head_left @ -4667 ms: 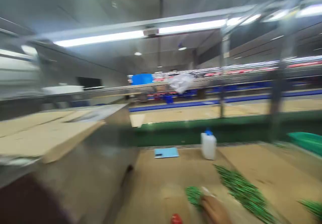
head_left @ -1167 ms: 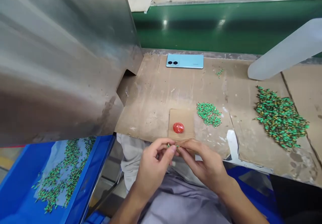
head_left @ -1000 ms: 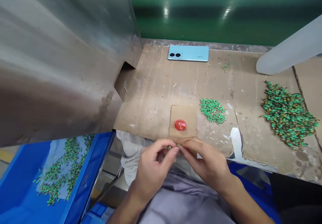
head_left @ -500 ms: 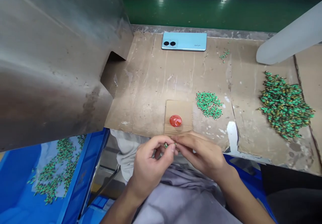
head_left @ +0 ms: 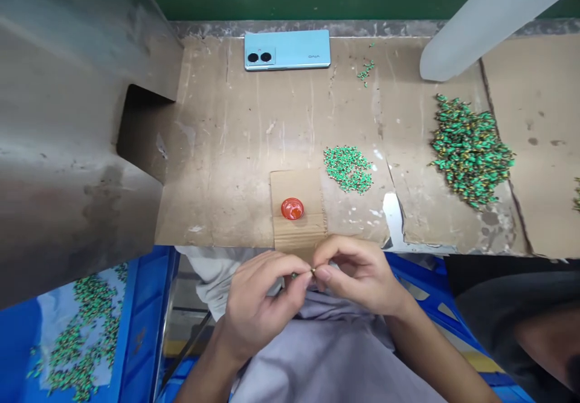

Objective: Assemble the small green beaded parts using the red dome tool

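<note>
Just in front of the table's near edge, my left hand [head_left: 267, 297] is closed, thumb and forefinger pinching a tiny gold-coloured piece [head_left: 313, 270]. My right hand [head_left: 362, 276] meets it from the other side, its thumb and forefinger also closed on that piece. The piece is mostly covered by fingertips, so its kind does not show. Inside the curl of my left fingers a bit of green and gold shows. Beyond the hands, a small red round dish [head_left: 292, 209] with something glossy in it rests on a cardboard square [head_left: 299, 234].
A small pile of green pieces [head_left: 348, 169] lies right of the cardboard, and a larger green-and-gold pile [head_left: 471, 152] farther right. A blue phone [head_left: 287, 50] lies at the back. Metal housing [head_left: 67, 119] stands left, above a blue bin [head_left: 145, 306]. A pale tube [head_left: 480, 28] slants in; a person sits at lower right.
The view has shifted, so the table things appear farther left and higher. My right fingers have gone from lying extended over the left fingertips to a rounded pinch against them.
</note>
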A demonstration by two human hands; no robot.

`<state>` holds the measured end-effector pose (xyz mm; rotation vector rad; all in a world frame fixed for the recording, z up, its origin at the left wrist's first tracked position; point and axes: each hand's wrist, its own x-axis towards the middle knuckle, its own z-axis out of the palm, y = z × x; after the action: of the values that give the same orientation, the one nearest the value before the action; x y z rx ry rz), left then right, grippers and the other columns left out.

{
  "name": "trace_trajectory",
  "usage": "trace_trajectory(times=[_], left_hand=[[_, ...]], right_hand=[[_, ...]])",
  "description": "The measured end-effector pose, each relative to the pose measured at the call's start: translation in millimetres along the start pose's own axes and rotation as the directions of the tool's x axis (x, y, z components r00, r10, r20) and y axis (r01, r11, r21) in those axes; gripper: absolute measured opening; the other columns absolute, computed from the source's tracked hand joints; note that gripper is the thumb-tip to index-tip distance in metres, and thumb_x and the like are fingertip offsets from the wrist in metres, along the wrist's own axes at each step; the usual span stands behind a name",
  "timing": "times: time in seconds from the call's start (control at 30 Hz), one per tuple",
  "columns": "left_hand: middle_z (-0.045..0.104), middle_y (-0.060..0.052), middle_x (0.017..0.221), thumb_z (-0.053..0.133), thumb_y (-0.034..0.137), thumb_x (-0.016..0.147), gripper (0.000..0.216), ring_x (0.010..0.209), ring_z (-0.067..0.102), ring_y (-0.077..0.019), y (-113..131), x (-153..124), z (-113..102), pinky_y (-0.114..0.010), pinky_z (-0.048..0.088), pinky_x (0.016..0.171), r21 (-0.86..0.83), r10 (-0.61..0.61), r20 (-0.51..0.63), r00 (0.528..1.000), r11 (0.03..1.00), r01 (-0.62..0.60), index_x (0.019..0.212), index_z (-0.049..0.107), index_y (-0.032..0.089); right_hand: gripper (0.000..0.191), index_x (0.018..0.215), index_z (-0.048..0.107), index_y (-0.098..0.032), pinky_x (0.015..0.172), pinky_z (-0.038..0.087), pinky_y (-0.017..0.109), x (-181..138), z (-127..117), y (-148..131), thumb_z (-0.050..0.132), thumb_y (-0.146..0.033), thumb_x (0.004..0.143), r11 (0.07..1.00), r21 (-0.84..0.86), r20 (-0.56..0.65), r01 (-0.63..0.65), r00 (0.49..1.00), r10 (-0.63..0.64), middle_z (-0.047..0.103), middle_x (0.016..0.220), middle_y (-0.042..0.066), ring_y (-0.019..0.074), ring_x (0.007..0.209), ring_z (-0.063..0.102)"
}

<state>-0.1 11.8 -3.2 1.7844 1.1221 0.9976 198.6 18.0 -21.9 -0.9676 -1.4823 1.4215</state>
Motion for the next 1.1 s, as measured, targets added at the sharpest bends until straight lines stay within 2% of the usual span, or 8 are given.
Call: trace_trajectory(times=[0.23, 0.37, 0.63, 0.73, 0.83, 0.93, 1.03, 1.1], left_hand=[[0.081, 0.005, 0.077, 0.073, 0.015, 0.098, 0.010, 0.056, 0.067, -0.0097, -1.6, -8.5, 5.5, -0.016, 0.054, 0.056, -0.150, -0.282, -0.077, 0.956, 0.952, 0.268, 0.100, 0.076, 0.025], [0.081, 0.006, 0.074, 0.073, 0.012, 0.095, 0.012, 0.059, 0.070, -0.0088, -2.5, -4.0, 4.4, -0.014, 0.054, 0.060, -0.149, -0.260, -0.092, 0.961, 0.958, 0.245, 0.092, 0.074, 0.024], [0.081, 0.003, 0.073, 0.074, 0.010, 0.093, 0.011, 0.058, 0.071, -0.0085, -4.0, 3.5, 0.8, -0.014, 0.054, 0.058, -0.087, -0.209, -0.097, 0.973, 0.976, 0.201, 0.089, 0.075, 0.020], [0.083, 0.000, 0.076, 0.074, 0.010, 0.095, 0.010, 0.057, 0.075, -0.0112, -6.0, 2.0, 2.0, -0.016, 0.058, 0.058, -0.185, -0.274, -0.100, 0.957, 0.950, 0.252, 0.096, 0.077, 0.019], [0.086, -0.002, 0.083, 0.073, 0.012, 0.099, 0.014, 0.054, 0.076, -0.0118, -8.1, -0.7, 4.7, -0.017, 0.062, 0.057, -0.377, -0.359, -0.108, 0.927, 0.878, 0.296, 0.110, 0.076, 0.019], [0.088, -0.002, 0.090, 0.075, 0.010, 0.099, 0.018, 0.058, 0.080, -0.0135, -8.8, -2.8, 7.1, -0.018, 0.065, 0.058, -0.496, -0.408, -0.164, 0.898, 0.821, 0.282, 0.113, 0.074, 0.021], [0.089, 0.000, 0.095, 0.079, 0.006, 0.096, 0.021, 0.067, 0.084, -0.0145, -10.2, -3.5, 6.6, -0.016, 0.065, 0.059, -0.527, -0.420, -0.228, 0.879, 0.812, 0.251, 0.107, 0.076, 0.023], [0.089, 0.001, 0.100, 0.082, 0.005, 0.093, 0.022, 0.076, 0.085, -0.0156, -13.1, -3.6, 4.4, -0.018, 0.069, 0.066, -0.486, -0.386, -0.247, 0.889, 0.843, 0.231, 0.103, 0.080, 0.025]], right_hand=[[0.012, 0.089, 0.072, -0.020, 0.057, 0.050, 0.022, 6.9, 0.9, 5.0, 0.071, -0.010, 0.097, 0.987, -0.087, -0.016, 0.136, 0.990, -0.138, 0.070, 0.070, -0.001, 0.0114, 0.058, 0.060], [0.014, 0.097, 0.070, -0.020, 0.059, 0.049, 0.022, 10.1, 2.5, 4.7, 0.067, -0.006, 0.098, 0.956, -0.185, 0.010, 0.226, 0.974, -0.228, 0.068, 0.073, -0.001, 0.0115, 0.062, 0.060], [0.014, 0.101, 0.070, -0.018, 0.063, 0.050, 0.025, 15.7, -5.6, -0.6, 0.068, -0.005, 0.098, 0.947, -0.240, 0.050, 0.215, 0.977, -0.209, 0.065, 0.082, 0.002, 0.0138, 0.072, 0.062], [0.014, 0.103, 0.071, -0.019, 0.065, 0.051, 0.027, 21.6, -15.8, 2.4, 0.070, -0.005, 0.099, 0.942, -0.282, 0.051, 0.182, 0.983, -0.175, 0.067, 0.086, 0.002, 0.0146, 0.075, 0.064], [0.017, 0.103, 0.071, -0.021, 0.064, 0.049, 0.028, 30.4, -25.0, 10.2, 0.071, -0.005, 0.099, 0.919, -0.367, -0.083, 0.145, 0.979, -0.188, 0.069, 0.087, 0.001, 0.0150, 0.075, 0.063], [0.018, 0.102, 0.072, -0.023, 0.063, 0.048, 0.031, 38.8, -29.2, 19.5, 0.071, -0.006, 0.099, 0.895, -0.426, -0.175, 0.134, 0.958, -0.227, 0.068, 0.086, 0.002, 0.0168, 0.075, 0.062], [0.016, 0.102, 0.071, -0.023, 0.061, 0.046, 0.032, 42.8, -28.9, 25.0, 0.070, -0.006, 0.099, 0.885, -0.442, -0.152, 0.146, 0.960, -0.235, 0.067, 0.084, 0.002, 0.0170, 0.072, 0.060], [0.016, 0.100, 0.071, -0.022, 0.060, 0.045, 0.032, 43.2, -27.8, 25.9, 0.070, -0.007, 0.099, 0.880, -0.449, -0.123, 0.152, 0.966, -0.230, 0.066, 0.083, 0.002, 0.0168, 0.071, 0.059]])
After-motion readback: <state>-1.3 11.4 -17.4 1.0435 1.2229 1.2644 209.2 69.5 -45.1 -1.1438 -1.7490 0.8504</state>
